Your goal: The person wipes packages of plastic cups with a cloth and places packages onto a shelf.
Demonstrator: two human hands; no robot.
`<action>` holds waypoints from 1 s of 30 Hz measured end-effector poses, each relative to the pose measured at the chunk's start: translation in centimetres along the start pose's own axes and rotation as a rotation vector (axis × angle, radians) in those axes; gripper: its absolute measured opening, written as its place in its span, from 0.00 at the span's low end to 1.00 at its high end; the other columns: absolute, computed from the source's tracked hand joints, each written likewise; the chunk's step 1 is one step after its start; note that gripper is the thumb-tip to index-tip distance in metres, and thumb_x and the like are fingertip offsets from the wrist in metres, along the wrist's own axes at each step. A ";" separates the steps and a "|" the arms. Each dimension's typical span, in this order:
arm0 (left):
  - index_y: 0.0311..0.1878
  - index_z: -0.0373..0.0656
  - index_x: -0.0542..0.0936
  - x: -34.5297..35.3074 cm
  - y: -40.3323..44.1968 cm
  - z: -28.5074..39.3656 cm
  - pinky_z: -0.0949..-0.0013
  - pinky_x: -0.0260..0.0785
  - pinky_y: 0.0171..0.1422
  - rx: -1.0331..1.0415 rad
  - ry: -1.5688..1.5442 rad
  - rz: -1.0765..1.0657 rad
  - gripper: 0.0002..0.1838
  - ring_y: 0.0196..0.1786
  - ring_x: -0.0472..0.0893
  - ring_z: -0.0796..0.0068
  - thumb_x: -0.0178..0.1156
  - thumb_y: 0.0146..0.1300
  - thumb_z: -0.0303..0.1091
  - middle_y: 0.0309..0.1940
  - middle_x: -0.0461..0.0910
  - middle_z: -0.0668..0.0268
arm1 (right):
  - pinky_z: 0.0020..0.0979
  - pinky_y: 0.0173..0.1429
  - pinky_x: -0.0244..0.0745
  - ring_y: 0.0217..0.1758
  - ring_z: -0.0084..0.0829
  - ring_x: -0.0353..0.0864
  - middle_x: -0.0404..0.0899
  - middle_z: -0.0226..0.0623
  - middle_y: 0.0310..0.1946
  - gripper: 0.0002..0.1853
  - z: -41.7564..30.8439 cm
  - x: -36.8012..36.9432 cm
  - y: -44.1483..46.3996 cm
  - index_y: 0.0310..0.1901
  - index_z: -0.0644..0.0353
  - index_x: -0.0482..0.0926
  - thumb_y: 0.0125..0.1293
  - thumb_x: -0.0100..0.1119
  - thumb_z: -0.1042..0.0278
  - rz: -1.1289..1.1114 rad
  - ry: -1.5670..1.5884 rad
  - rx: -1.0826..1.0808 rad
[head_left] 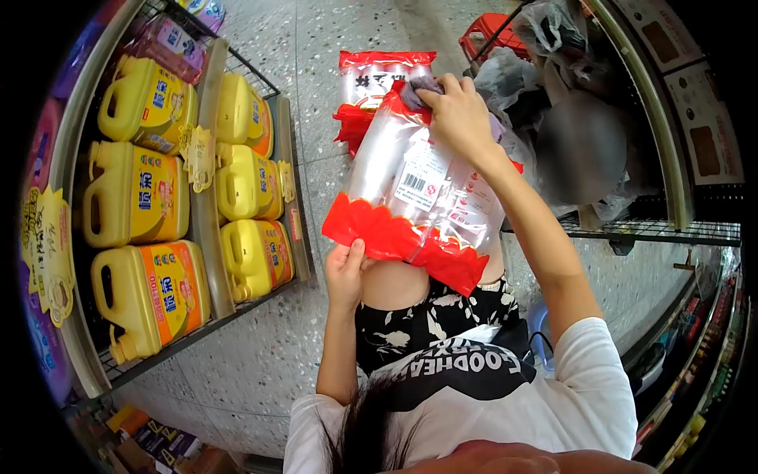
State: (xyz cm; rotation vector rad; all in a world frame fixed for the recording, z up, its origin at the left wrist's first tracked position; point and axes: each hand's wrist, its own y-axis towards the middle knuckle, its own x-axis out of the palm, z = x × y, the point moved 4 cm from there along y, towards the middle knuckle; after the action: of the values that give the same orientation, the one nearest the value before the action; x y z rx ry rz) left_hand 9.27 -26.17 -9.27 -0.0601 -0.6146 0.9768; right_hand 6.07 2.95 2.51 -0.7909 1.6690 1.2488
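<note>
A clear plastic package with red ends lies across my lap, with stacks of clear cups and a white barcode label inside it. My left hand pinches the red lower edge of the package between thumb and fingers. At the package's upper end, my right hand holds a bunched dark grey cloth against the red wrapping. Beyond it, a similar red-ended package is partly hidden by the one on my lap.
On the left, shelves hold several yellow jugs. To the right stands a rack with plastic bags and dark items. A red stool is behind the bags, on a speckled floor.
</note>
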 end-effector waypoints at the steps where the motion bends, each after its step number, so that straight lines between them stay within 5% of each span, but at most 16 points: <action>1: 0.49 0.33 0.77 -0.2 -0.1 -0.2 0.72 0.75 0.45 -0.013 0.012 -0.009 0.12 0.40 0.82 0.76 0.51 0.75 0.33 0.41 0.82 0.62 | 0.40 0.54 0.73 0.50 0.44 0.73 0.76 0.39 0.43 0.17 0.8 -0.2 -0.3 0.48 0.46 0.87 0.58 0.54 0.68 -0.051 0.024 0.024; 7: 0.49 0.33 0.77 2.0 -0.5 1.0 0.65 0.79 0.49 0.009 -0.063 0.096 0.11 0.46 0.84 0.68 0.50 0.75 0.31 0.43 0.83 0.58 | 0.38 0.64 0.67 0.57 0.45 0.71 0.76 0.44 0.54 0.22 7.3 -0.4 -5.6 0.50 0.52 0.85 0.56 0.49 0.73 -0.356 0.284 0.146; 14: 0.58 0.35 0.73 -0.8 0.8 -0.7 0.63 0.79 0.51 -0.053 -0.028 0.056 0.14 0.49 0.84 0.67 0.51 0.74 0.32 0.52 0.81 0.57 | 0.35 0.62 0.67 0.56 0.43 0.74 0.78 0.44 0.47 0.18 12.2 -2.9 -11.9 0.48 0.62 0.84 0.59 0.50 0.76 -0.458 0.458 0.304; 15: 0.59 0.36 0.72 -0.7 0.8 -0.5 0.65 0.79 0.50 -0.036 -0.031 0.065 0.15 0.48 0.84 0.69 0.52 0.74 0.31 0.52 0.80 0.57 | 0.35 0.58 0.71 0.49 0.44 0.78 0.80 0.44 0.41 0.17 13.2 -2.7 -13.0 0.47 0.62 0.84 0.59 0.49 0.74 -0.388 0.419 0.248; 18: 0.63 0.38 0.69 0.4 1.1 1.7 0.68 0.77 0.49 0.036 -0.062 0.198 0.18 0.49 0.82 0.72 0.52 0.74 0.33 0.53 0.79 0.60 | 0.44 0.53 0.73 0.43 0.54 0.79 0.82 0.51 0.37 0.17 15.0 -3.2 -15.7 0.47 0.60 0.83 0.60 0.50 0.68 -0.295 0.510 0.548; 22: 0.67 0.40 0.65 -1.1 2.9 4.6 0.70 0.73 0.53 0.210 0.014 0.333 0.22 0.51 0.79 0.75 0.52 0.74 0.36 0.53 0.77 0.64 | 0.35 0.49 0.74 0.38 0.40 0.81 0.81 0.50 0.34 0.19 17.0 -3.5 -19.8 0.54 0.57 0.77 0.61 0.48 0.67 -0.385 0.676 0.882; 23: 0.66 0.38 0.67 -0.9 3.3 5.4 0.71 0.71 0.53 0.252 0.115 0.426 0.22 0.49 0.78 0.76 0.53 0.74 0.38 0.49 0.78 0.65 | 0.30 0.46 0.72 0.37 0.28 0.77 0.81 0.40 0.34 0.17 17.1 -3.4 -20.7 0.53 0.61 0.76 0.67 0.50 0.62 -0.380 0.798 0.865; 26: 0.63 0.35 0.71 1.4 4.5 8.8 0.72 0.69 0.51 0.277 0.511 0.367 0.22 0.47 0.76 0.78 0.55 0.73 0.39 0.47 0.78 0.64 | 0.28 0.42 0.71 0.36 0.21 0.74 0.80 0.30 0.35 0.22 15.9 -2.7 -22.3 0.50 0.66 0.78 0.72 0.52 0.52 -0.285 1.221 0.864; 27: 0.57 0.33 0.77 1.2 5.7 8.9 0.74 0.68 0.45 0.364 0.595 0.321 0.20 0.41 0.75 0.79 0.57 0.72 0.41 0.45 0.79 0.66 | 0.26 0.44 0.72 0.39 0.19 0.74 0.80 0.28 0.38 0.28 15.9 -2.5 -23.0 0.50 0.68 0.79 0.72 0.53 0.44 -0.426 1.269 0.822; 30: 0.53 0.33 0.80 1.6 9.5 9.0 0.74 0.68 0.43 0.263 0.898 0.089 0.20 0.38 0.74 0.79 0.58 0.71 0.42 0.44 0.80 0.67 | 0.24 0.46 0.71 0.41 0.18 0.74 0.81 0.29 0.40 0.26 13.9 -2.3 -22.9 0.51 0.67 0.81 0.70 0.57 0.47 -0.684 1.278 0.845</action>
State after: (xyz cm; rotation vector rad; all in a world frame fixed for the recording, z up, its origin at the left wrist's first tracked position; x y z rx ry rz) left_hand -1.90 -21.45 -4.01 -0.2760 0.3432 0.9925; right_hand 30.68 9.55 -5.93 -1.5122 2.2268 -0.6471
